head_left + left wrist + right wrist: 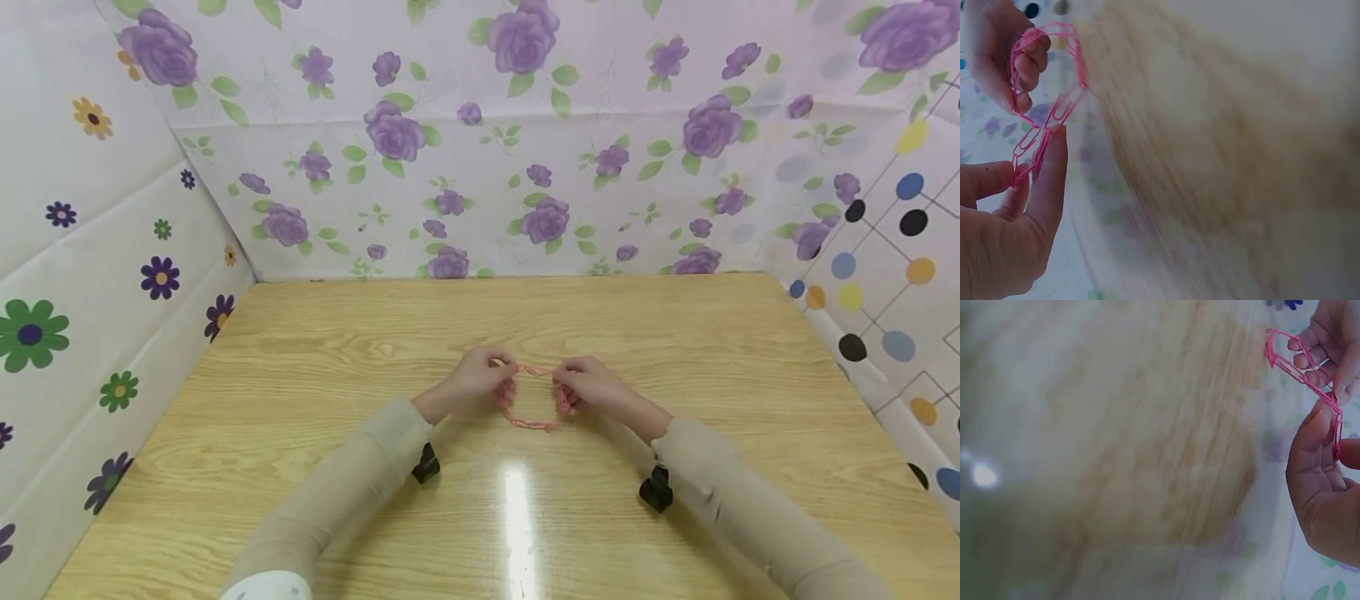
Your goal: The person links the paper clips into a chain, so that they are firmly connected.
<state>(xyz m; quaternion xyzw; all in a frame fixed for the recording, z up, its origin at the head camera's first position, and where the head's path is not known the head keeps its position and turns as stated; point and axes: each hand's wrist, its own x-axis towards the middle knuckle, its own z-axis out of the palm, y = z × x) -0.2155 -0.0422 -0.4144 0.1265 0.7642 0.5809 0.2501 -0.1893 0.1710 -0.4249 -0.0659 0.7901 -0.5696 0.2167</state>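
A loop of linked pink paper clips [531, 425] hangs between the two hands over the middle of the table. On its left side, the left hand [483, 375] pinches the chain between thumb and fingertips. Opposite it, the right hand [588, 385] pinches the other side in the same way. Up close in the left wrist view, separate wire clips of the chain [1054, 112] show, spread across the left fingers. From the right wrist view, the chain [1300, 375] runs from one hand to the other as a closed ring.
The wood-grain table [360, 333] is glossy, with a bright light reflection near its front. Floral cloth [450, 167] stands along the back, and patterned sheets flank both sides. Black wrist cameras [656, 490] are strapped under the sleeves.
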